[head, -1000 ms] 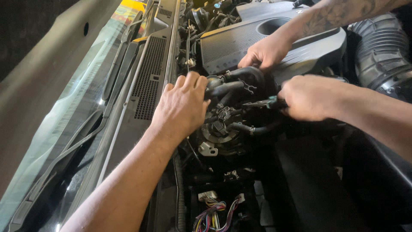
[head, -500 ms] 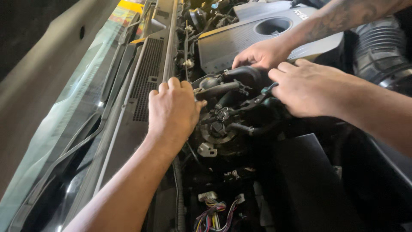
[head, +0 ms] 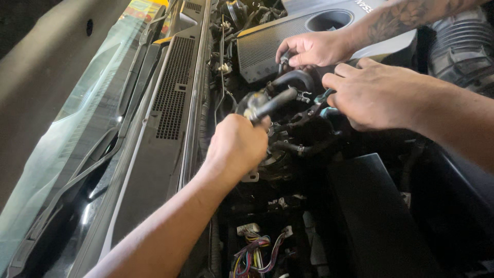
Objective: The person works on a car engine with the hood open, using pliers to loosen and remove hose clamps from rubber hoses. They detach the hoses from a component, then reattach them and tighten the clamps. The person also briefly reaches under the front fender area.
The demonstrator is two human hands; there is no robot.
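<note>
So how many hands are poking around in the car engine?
3. The person's left hand grips a black hose in the middle. Their right hand holds pliers. Another person's hand reaches in at the top. More could be hidden.

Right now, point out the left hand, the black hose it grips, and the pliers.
left hand (head: pixel 237 146), head view, back of the fist
black hose (head: pixel 275 102), head view, middle of its length
pliers (head: pixel 309 113), head view, dark jaws section

Black hoses (head: pixel 288 82), silver engine cover (head: pixel 288 38) (ribbed), multicoloured wire bundle (head: pixel 257 252), tattooed forearm (head: pixel 406 13).
</note>
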